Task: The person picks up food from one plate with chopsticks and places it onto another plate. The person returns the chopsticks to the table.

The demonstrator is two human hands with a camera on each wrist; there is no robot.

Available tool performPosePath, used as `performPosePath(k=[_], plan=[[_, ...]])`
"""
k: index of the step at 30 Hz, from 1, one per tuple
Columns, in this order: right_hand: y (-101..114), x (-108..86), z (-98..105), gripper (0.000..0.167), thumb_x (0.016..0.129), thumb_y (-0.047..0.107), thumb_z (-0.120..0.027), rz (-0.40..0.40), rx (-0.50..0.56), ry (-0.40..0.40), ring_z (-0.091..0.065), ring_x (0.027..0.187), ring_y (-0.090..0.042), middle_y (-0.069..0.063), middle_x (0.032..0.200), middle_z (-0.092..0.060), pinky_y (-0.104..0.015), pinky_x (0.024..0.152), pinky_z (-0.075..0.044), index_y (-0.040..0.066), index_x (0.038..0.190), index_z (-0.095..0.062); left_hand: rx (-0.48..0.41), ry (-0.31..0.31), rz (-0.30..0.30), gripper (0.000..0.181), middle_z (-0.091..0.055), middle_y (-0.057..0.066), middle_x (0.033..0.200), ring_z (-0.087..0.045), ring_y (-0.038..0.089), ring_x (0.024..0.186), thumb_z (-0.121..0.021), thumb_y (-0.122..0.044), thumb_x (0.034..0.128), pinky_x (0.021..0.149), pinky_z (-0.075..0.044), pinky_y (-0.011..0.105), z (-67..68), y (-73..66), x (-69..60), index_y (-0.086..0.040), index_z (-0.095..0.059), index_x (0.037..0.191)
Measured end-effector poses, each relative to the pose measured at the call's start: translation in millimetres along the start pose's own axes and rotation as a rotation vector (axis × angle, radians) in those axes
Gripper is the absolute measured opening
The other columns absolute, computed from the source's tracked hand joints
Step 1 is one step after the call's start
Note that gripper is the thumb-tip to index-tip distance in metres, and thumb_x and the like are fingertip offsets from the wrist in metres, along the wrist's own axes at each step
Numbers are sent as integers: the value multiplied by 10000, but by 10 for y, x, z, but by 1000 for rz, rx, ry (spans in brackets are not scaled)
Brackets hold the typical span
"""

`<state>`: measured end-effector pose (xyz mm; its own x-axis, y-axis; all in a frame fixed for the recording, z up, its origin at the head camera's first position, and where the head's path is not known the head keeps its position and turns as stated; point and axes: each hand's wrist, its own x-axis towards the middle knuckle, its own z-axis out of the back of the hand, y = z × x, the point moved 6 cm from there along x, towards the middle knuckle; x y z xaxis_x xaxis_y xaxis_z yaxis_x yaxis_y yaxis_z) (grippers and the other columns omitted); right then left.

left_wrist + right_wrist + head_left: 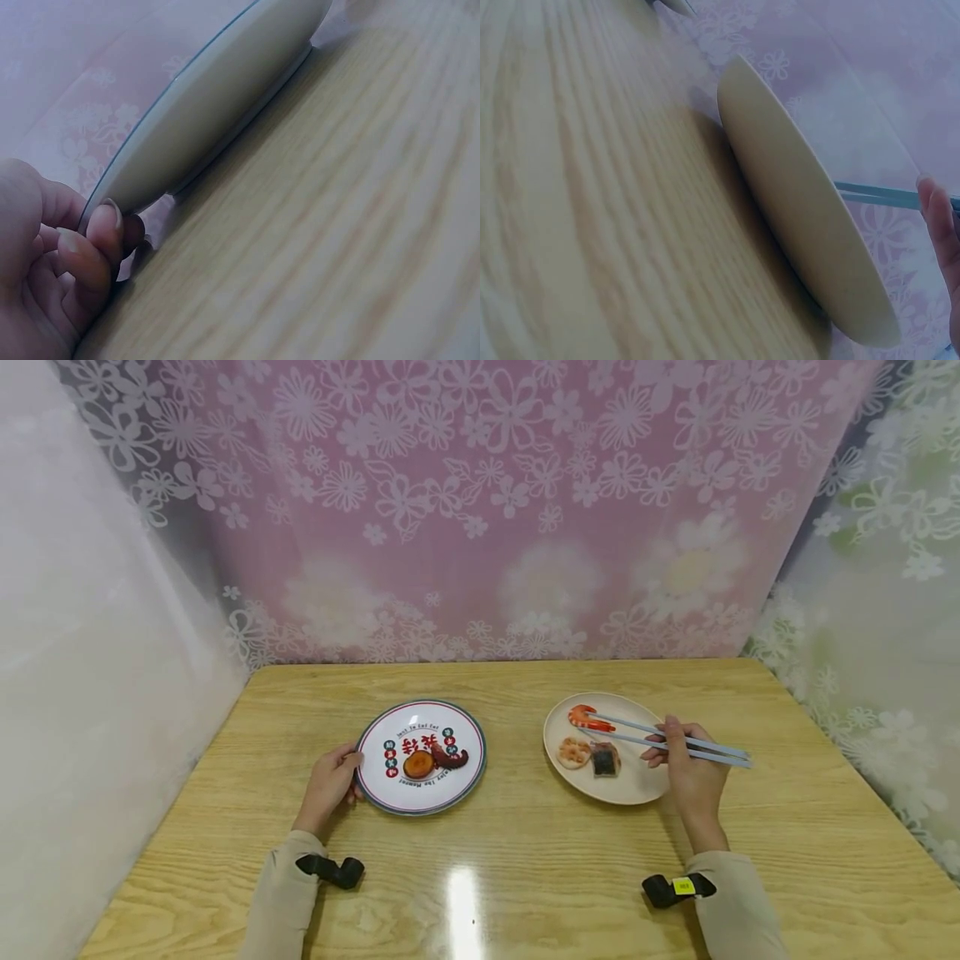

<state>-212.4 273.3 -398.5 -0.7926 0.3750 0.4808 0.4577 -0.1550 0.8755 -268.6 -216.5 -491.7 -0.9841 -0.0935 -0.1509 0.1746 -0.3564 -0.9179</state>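
Observation:
My left hand [330, 781] pinches the left rim of a white plate [382, 735] with a dark green edge and red printed characters. On that plate lie a round brown slice [418, 764] and a dark red octopus tentacle [452, 758]. My right hand [688, 768] holds a pair of light blue chopsticks [697, 750] over the beige plate [630, 781]. Their tips meet at an orange shrimp [588, 718] near that plate's far left side; whether they grip it I cannot tell. Below the shrimp are a pale round piece [573, 752] and a dark-wrapped piece [605, 760].
Both plates stand on a wood-grain table [517, 860], with a gap between them. A pink floral curtain [465, 527] hangs behind the table's far edge, and pale cloth hangs at both sides. Each sleeve carries a black wrist camera [330, 869].

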Motion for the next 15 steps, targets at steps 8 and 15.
performPosePath(k=[8, 15], plan=[[-38, -5, 35, 354, 984, 108, -531, 23, 45, -57, -629, 465, -149, -190, 691, -666, -233, 412, -493, -232, 906, -592, 3, 3, 0, 418, -558, 45, 603, -484, 120, 423, -449, -152, 989, 395, -426, 248, 0, 13, -11, 48, -488, 1354], [-90, -24, 118, 390, 987, 142, -535, 29, 103, -131, -621, 443, -146, -200, 667, -658, -226, 391, -480, -225, 870, -597, 8, -1, -17, 408, -555, 46, 584, -485, 128, 415, -450, -148, 986, 390, -426, 259, -1, -14, -15, 41, -502, 1344]])
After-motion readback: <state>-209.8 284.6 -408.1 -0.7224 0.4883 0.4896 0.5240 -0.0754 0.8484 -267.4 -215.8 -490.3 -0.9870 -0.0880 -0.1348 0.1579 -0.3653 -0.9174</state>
